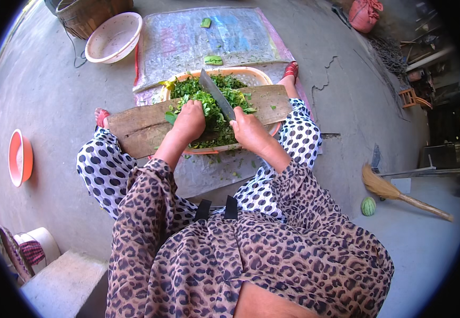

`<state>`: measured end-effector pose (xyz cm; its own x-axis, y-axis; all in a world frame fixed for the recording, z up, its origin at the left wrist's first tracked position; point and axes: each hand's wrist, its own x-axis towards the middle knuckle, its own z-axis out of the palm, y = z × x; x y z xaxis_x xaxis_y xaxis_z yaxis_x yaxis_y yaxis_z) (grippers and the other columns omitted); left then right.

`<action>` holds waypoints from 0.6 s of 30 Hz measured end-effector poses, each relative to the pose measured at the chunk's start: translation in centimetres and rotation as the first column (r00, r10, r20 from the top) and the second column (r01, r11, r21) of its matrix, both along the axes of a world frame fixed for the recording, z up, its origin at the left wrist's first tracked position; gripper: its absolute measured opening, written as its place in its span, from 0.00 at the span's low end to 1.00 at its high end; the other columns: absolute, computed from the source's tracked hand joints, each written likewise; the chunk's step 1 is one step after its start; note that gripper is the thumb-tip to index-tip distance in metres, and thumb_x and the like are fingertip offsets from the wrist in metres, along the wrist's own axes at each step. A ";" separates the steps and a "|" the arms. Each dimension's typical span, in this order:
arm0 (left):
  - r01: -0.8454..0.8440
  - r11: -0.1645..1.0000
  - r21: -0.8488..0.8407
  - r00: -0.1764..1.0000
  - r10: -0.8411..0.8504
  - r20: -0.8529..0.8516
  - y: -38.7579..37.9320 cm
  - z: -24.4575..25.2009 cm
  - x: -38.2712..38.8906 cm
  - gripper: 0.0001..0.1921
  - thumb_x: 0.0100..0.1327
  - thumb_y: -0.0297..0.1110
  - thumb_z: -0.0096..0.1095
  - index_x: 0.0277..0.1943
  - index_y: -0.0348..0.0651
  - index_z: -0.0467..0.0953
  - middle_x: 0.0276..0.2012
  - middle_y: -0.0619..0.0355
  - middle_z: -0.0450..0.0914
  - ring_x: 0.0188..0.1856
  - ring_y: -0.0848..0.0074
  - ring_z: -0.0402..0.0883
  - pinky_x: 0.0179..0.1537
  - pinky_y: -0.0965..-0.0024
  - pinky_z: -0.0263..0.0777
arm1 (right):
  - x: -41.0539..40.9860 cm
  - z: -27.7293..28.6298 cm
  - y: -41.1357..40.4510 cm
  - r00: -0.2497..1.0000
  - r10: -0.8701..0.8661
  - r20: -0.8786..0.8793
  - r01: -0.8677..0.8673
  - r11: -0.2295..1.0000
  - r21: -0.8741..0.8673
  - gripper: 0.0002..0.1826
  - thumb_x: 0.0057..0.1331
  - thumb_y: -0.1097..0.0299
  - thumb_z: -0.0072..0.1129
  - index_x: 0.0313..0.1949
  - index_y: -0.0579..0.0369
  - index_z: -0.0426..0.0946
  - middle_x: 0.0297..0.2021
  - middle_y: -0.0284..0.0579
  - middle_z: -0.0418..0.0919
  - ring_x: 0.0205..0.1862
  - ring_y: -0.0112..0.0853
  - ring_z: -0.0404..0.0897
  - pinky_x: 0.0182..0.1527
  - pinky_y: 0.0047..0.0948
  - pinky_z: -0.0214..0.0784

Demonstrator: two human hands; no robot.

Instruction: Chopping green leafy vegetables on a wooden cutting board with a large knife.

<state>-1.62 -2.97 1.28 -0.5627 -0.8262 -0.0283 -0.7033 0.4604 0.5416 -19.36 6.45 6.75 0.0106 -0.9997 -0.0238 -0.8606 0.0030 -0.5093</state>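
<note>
A wooden board (140, 127) lies across an oval plastic basket (258, 75) in front of me. My left hand (190, 119) presses a bunch of leafy greens (206, 104) against the board, its fingers curled over the stems. In my right hand (252, 129) is the handle of a large knife (218, 95), whose broad blade points up and to the left over the greens. Chopped greens (230, 81) fill much of the basket behind the board, and more lie in front of it under my hands. The knife's handle is mostly hidden by my fingers.
A plastic sheet (166, 43) with two green rind pieces (213, 60) lies under and beyond the basket. A white basin (114, 37) stands by a wooden bucket (91, 16) at the upper left, an orange basin (20, 158) at the left. A broom (381, 185) and a small watermelon (368, 206) are at the right.
</note>
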 end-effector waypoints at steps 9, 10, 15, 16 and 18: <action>-0.026 0.952 -0.304 0.931 0.134 0.341 1.2 -0.3 -1.5 0.09 0.60 0.29 0.52 0.42 0.38 0.70 0.36 0.50 0.80 0.38 0.60 0.83 0.39 0.55 0.75 | 0.5 5.4 1.8 0.996 0.032 -0.087 -0.028 0.999 0.044 0.10 0.67 0.73 0.51 0.42 0.66 0.62 0.21 0.64 0.77 0.26 0.57 0.80 0.28 0.50 0.73; -0.021 0.953 -0.303 0.932 0.129 0.338 1.2 -0.4 -1.8 0.09 0.60 0.29 0.52 0.42 0.38 0.70 0.36 0.50 0.80 0.38 0.60 0.83 0.39 0.55 0.75 | 0.4 5.2 2.0 0.996 0.027 -0.090 -0.023 0.999 0.044 0.10 0.67 0.73 0.51 0.42 0.66 0.62 0.21 0.64 0.77 0.26 0.57 0.80 0.28 0.50 0.73; -0.006 0.978 -0.206 0.911 0.090 0.402 1.1 0.0 -2.5 0.13 0.63 0.33 0.51 0.47 0.35 0.73 0.38 0.51 0.83 0.40 0.63 0.85 0.40 0.62 0.77 | 0.2 4.0 2.5 0.990 0.102 -0.092 -0.093 0.990 0.102 0.09 0.64 0.77 0.49 0.40 0.69 0.62 0.21 0.65 0.77 0.26 0.57 0.81 0.29 0.49 0.74; -0.002 0.979 -0.203 0.912 0.085 0.401 1.1 0.1 -2.5 0.13 0.63 0.33 0.51 0.47 0.35 0.73 0.38 0.51 0.83 0.40 0.63 0.85 0.40 0.62 0.77 | 0.0 3.9 2.5 0.991 0.099 -0.093 -0.089 0.990 0.105 0.09 0.64 0.77 0.49 0.40 0.69 0.62 0.21 0.65 0.77 0.26 0.57 0.81 0.29 0.49 0.74; 0.042 0.980 -0.196 0.911 0.043 0.409 0.9 0.1 -2.3 0.13 0.63 0.33 0.51 0.48 0.35 0.73 0.38 0.50 0.83 0.40 0.64 0.85 0.40 0.62 0.77 | -0.6 3.5 1.9 0.986 0.132 -0.097 -0.119 0.985 0.126 0.12 0.69 0.72 0.50 0.40 0.69 0.61 0.20 0.64 0.76 0.26 0.56 0.81 0.28 0.48 0.73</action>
